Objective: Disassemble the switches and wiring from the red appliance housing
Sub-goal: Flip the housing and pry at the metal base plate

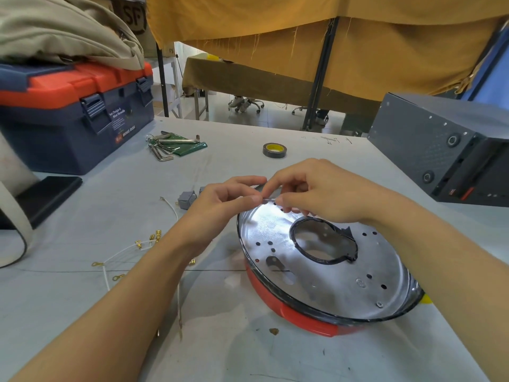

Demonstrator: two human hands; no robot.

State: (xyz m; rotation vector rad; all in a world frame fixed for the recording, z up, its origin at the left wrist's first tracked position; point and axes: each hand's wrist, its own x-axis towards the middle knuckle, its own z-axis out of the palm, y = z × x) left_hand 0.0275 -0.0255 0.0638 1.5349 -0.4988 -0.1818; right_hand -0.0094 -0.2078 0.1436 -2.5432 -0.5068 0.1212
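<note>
— What is being held, and how?

— A thin, pale sliver of a part (268,199) (too small to be identified) is pinched between thumb and forefinger of the left hand (223,198), and its other end is nipped by the fingertips of the right hand (316,190). Both hands are raised just above the far rim of the housing, at about eleven o'clock from its centre.

— And the housing itself?

— The round red appliance housing with a silvery perforated metal plate (325,274) is laid on the grey tabletop (248,354), slightly tilted; a black-rimmed oval opening (323,241) is seen near the plate's middle.

— Where has the wiring been put?

— White wires with brass terminals (129,252) are spread on the table at nine o'clock from the housing — loose brass connectors (154,237) beside them. A small grey switch block (186,199) is seen just left of the left hand.

— What else is on the table?

— At ten o'clock, a set of hex keys on a green pouch (176,147); at twelve, a roll of black tape with a yellow core (274,150); far left, a navy toolbox with an orange lid (74,114); at two o'clock, a dark grey metal case (440,150).
</note>
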